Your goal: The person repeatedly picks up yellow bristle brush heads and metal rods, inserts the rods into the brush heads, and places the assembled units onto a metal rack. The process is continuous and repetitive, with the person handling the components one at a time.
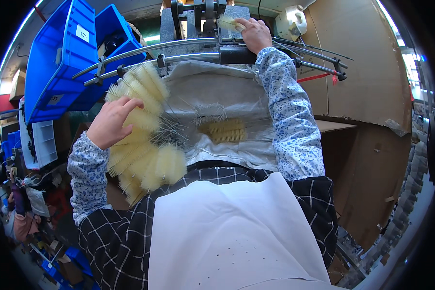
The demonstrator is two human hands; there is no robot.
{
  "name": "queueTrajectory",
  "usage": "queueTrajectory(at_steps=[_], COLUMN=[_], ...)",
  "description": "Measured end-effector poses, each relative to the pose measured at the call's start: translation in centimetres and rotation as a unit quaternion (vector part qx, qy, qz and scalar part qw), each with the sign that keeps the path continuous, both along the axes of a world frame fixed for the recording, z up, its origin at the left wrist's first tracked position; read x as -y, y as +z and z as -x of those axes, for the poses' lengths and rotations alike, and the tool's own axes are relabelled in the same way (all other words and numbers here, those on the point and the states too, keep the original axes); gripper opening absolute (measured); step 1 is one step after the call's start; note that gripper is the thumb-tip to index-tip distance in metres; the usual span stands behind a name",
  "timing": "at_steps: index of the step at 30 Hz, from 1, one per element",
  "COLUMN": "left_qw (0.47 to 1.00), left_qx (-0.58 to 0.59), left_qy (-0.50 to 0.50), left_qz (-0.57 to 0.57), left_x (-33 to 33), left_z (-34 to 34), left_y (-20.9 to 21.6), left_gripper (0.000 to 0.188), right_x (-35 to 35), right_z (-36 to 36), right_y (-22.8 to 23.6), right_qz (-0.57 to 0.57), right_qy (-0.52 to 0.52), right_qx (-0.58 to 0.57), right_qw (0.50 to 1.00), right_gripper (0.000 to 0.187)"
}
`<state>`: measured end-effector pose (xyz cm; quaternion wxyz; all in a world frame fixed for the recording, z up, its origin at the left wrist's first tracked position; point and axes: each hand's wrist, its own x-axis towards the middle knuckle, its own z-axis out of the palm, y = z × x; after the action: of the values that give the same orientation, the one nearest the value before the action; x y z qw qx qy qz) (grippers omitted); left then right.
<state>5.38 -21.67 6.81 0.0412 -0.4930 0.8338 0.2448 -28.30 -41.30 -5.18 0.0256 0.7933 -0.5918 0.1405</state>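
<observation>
At the machine (193,26) on the far side, my right hand (256,36) is closed on a small pale yellow bristle brush (228,22), whose bristles stick out left of the fingers. My left hand (112,121) is over a heap of yellow bristle brushes (152,166) at the left; its fingers are curved, with thumb and forefinger apart, and nothing shows between them. Thin wire stems (171,130) of the heaped brushes point toward the middle. One more brush, darker yellow (222,131), lies on the grey-white cloth (212,84) in front of me.
Metal rods (188,43) run across the machine's near side, with a red ribbon (319,77) tied at the right. Blue bins (58,63) stand at the far left. Large cardboard sheets (353,63) line the right, and a white plastic jug (292,21) sits behind.
</observation>
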Motion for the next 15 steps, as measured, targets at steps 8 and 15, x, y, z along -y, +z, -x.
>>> queueTrajectory(at_steps=[8,15], left_qw=[0.99,0.965], left_qx=[-0.135,-0.25], left_qy=[-0.008,0.079], left_qz=[-0.044,0.018], left_x=[0.8,0.4], left_z=[1.0,0.0], left_y=[1.2,5.1], left_gripper=[0.028,0.031], right_x=[2.7,0.9], right_z=[-0.5,2.8], right_y=[-1.1,-0.2], right_qz=[-0.006,0.028], right_qy=[-0.01,-0.093], right_qx=[-0.074,-0.017], right_qw=[0.997,0.995], right_gripper=[0.033,0.05])
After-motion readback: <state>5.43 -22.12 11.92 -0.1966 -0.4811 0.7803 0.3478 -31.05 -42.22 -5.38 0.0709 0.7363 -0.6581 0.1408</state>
